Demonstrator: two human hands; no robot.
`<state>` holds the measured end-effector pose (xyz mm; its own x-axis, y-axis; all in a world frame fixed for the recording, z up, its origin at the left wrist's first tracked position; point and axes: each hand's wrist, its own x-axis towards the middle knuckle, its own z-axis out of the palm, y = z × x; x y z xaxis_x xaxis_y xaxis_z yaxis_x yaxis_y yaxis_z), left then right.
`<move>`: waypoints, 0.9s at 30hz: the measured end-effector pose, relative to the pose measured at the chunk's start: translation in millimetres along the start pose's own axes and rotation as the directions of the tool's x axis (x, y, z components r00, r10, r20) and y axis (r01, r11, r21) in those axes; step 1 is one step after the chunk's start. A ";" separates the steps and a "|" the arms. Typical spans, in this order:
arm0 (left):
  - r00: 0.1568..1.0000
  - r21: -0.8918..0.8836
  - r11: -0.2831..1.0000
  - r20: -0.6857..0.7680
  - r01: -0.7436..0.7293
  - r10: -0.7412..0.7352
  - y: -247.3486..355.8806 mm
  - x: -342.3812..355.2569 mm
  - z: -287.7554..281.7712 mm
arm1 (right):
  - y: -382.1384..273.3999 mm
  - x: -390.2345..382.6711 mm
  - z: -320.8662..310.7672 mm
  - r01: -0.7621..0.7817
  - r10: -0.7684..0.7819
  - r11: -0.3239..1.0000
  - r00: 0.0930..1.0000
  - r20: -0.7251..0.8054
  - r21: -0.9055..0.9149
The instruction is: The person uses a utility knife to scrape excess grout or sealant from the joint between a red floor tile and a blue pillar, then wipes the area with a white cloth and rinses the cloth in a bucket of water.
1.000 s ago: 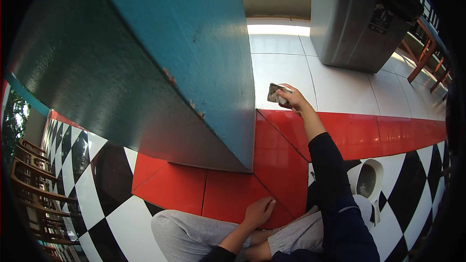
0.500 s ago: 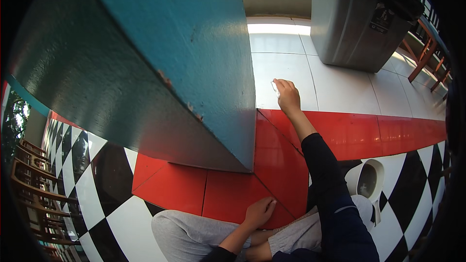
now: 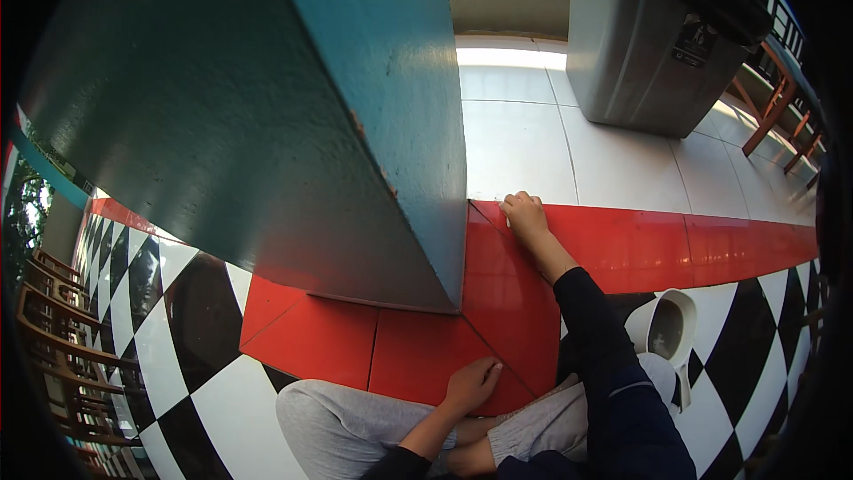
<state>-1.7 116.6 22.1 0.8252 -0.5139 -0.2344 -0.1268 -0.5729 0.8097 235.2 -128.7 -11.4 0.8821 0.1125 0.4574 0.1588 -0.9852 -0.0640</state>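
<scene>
I sit on a tiled floor beside a big teal pillar (image 3: 355, 124). My right hand (image 3: 524, 215) reaches forward and presses down on the red tile strip (image 3: 640, 244), right at the pillar's near corner. Its fingers are curled; the small dark pad it held a moment ago is hidden beneath them. My left hand (image 3: 471, 384) rests fingers-down on a red tile (image 3: 418, 356) close to my grey-trousered knee (image 3: 329, 427) and holds nothing.
A grey metal bin (image 3: 649, 53) stands on the white tiles at the back right. A white scoop-like container (image 3: 668, 329) lies by my right arm. Wooden chairs (image 3: 53, 338) line the left edge, and more wooden chairs (image 3: 773, 111) stand at the far right.
My right hand, which had the dark pad lifted and visible, turned palm-down and slid back toward me onto the red strip by the pillar's corner. My left hand has stayed put.
</scene>
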 end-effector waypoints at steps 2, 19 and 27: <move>1.000 0.000 1.000 -0.014 -0.013 0.013 -2.9 -0.5 1.7 | 1.2 -2.9 -10.6 0.080 -0.069 0.994 0.988 0.138 -0.077; 0.993 -0.160 0.980 0.014 -0.116 0.120 -10.6 -0.4 -0.1 | 84.3 -133.5 -311.6 -0.661 0.137 -0.156 0.721 0.679 0.734; 0.980 -0.486 0.853 -0.059 -0.192 0.188 68.7 -12.4 23.7 | 102.9 -240.8 -328.1 -0.838 0.481 0.227 0.540 0.690 0.497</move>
<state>-33.7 68.4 67.9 0.8175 -0.5740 -0.0463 0.0006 -0.0796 0.9968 -106.4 -299.6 162.9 0.8589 -0.3244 -0.3962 -0.4826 -0.2540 -0.8382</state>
